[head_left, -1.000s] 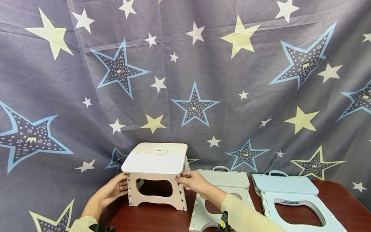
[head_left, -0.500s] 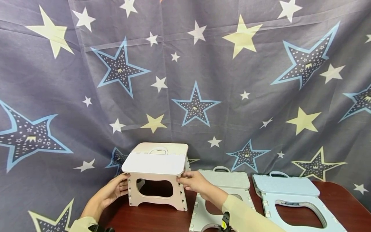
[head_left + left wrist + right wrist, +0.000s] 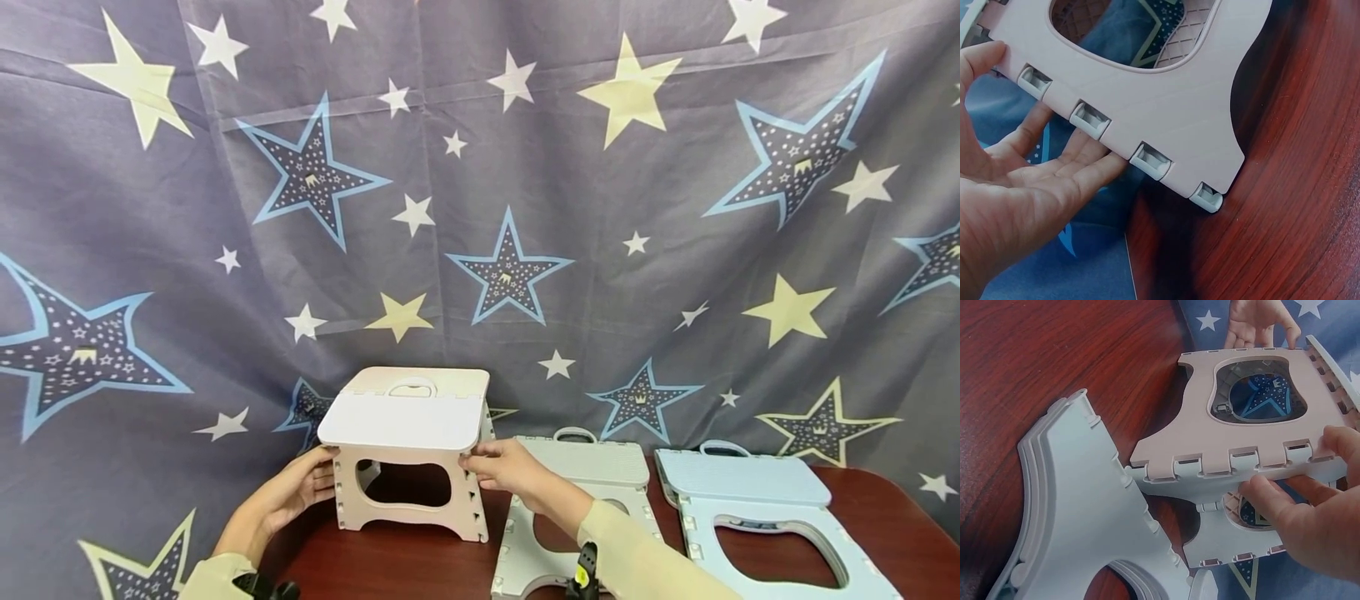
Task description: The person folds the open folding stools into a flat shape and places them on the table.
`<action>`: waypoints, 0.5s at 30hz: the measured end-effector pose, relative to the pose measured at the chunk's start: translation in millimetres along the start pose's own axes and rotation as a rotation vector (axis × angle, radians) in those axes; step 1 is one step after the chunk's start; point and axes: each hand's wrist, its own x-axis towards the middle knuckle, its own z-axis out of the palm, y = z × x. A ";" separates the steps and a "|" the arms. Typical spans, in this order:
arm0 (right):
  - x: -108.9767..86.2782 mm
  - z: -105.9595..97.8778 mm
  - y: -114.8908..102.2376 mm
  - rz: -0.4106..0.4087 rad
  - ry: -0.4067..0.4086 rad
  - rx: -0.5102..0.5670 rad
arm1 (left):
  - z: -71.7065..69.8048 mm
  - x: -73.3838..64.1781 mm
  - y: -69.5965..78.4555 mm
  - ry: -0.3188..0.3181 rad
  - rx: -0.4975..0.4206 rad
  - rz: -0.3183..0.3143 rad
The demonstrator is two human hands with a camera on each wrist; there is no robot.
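A pale pink and white folding stool [image 3: 401, 421] stands unfolded on its legs on the table, its white carry handle [image 3: 412, 388] showing on top. My left hand [image 3: 292, 496] grips its left edge just under the seat. In the left wrist view the thumb lies on the pink front panel [image 3: 1166, 106] and the other fingers [image 3: 1100, 172] reach to the leg's edge. On the opposite side my right hand [image 3: 510, 475] holds the right front edge below the seat. In the right wrist view its thumb is on the front panel and its fingers [image 3: 1263, 494] lie against the side.
Right of the stool a grey-green folding stool [image 3: 592, 462] lies folded flat, with a light blue one [image 3: 750, 479], also folded, farther right. Both lie on the dark red wooden table [image 3: 375, 571]. A star-patterned curtain [image 3: 480, 183] hangs close behind.
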 end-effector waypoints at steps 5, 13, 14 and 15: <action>-0.1 -3.0 1.9 -0.008 -0.005 -0.007 | 4.3 2.0 -1.1 0.040 0.027 -0.026; -0.2 -4.7 2.8 -0.020 -0.011 0.002 | 4.9 0.2 0.1 0.024 -0.021 -0.005; -0.5 -4.4 2.5 -0.018 -0.012 0.003 | 4.2 -0.3 -0.1 0.020 -0.025 -0.001; -0.8 -4.1 2.3 -0.018 -0.012 0.004 | 3.6 -1.0 -0.2 0.015 -0.028 0.004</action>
